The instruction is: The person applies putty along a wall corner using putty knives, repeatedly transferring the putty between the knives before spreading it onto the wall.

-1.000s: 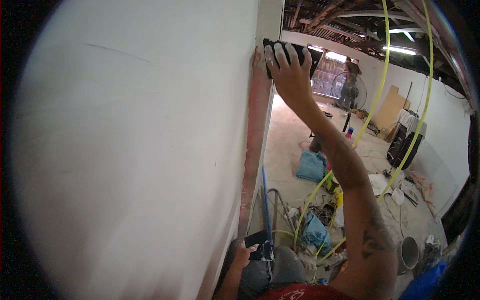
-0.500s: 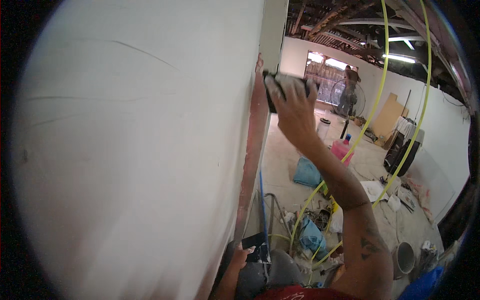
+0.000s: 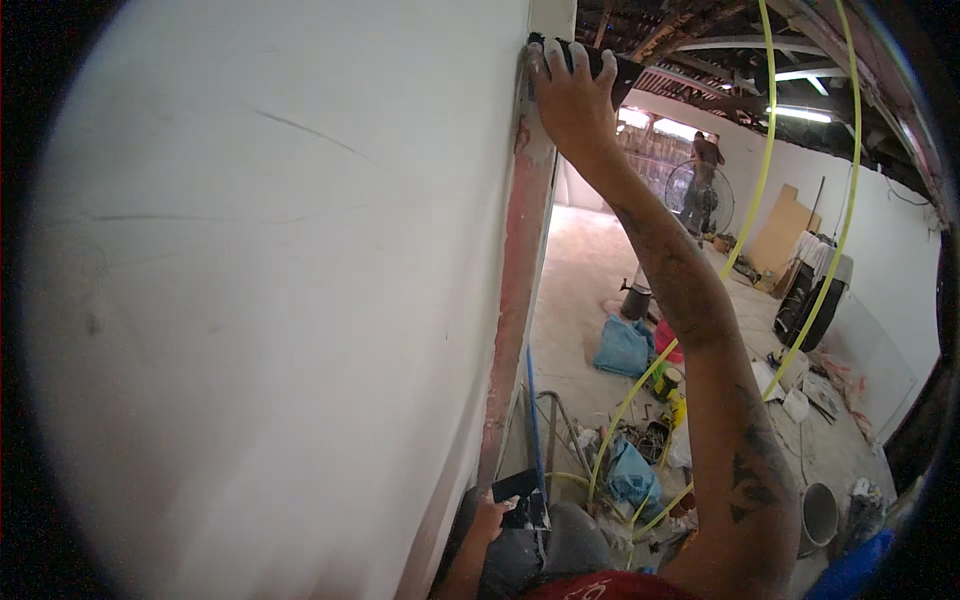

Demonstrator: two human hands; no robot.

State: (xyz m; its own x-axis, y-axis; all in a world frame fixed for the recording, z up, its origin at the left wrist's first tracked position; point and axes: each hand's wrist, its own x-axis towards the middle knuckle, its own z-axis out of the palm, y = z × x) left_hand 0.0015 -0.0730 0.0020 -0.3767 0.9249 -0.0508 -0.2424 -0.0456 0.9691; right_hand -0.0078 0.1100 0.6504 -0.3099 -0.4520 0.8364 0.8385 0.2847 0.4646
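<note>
White covered most of the view: a broad wall (image 3: 280,300), marked with thin dark streaks, filled the left side. Beyond its edge spread a pale floor (image 3: 580,245), with a blue cloth bundle (image 3: 625,345) and a grey bucket (image 3: 818,515) on it. Two yellow hoses (image 3: 773,90) hung at the right. Along the wall's upright edge ran a narrow reddish strip (image 3: 517,250), with a thin blue pole (image 3: 532,400) standing just beside its lower part.

A black flat tool (image 3: 626,76) was high up at that edge, above the reddish part. Its long axis lay crosswise to the upright edge, the right end jutting past it and tipping slightly downward. The right hand (image 3: 575,110) gripped it, fingers spread and bent over its face; the arm reached steeply up and leftward, elbow slightly bent.

Low down near the strip's foot, the left hand (image 3: 487,520) held a smaller black plate (image 3: 525,512), smeared whitish, pointing rightward. Its forearm rose from the lower edge, and its thumb lay along the plate.
</note>
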